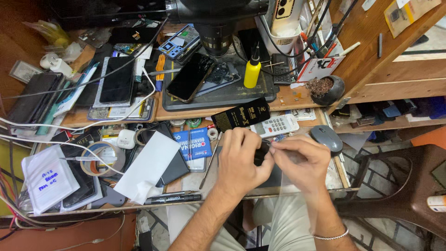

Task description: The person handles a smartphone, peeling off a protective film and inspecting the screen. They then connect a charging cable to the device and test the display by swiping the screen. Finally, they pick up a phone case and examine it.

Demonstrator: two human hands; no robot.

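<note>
My left hand [241,160] and my right hand [302,160] meet over the front edge of the lower bench shelf. Between them is a small dark flat object [261,154], mostly hidden by my fingers; my left hand grips it. The thumb and forefinger of my right hand pinch a clear plastic film [297,204] at the object's edge, and the film hangs down over my wrist toward my lap. A silver bracelet [331,236] circles my right wrist. A black flat box [241,114] leans just beyond my left hand.
A white keypad device [276,125] and a grey mouse [326,138] lie near my right hand. On the left are a white sheet [148,165], a tape roll [102,155] and a black marker [174,199]. Higher up: a cracked phone [190,76], a yellow bottle [252,72], a microscope [216,18]. A brown chair [399,186] stands right.
</note>
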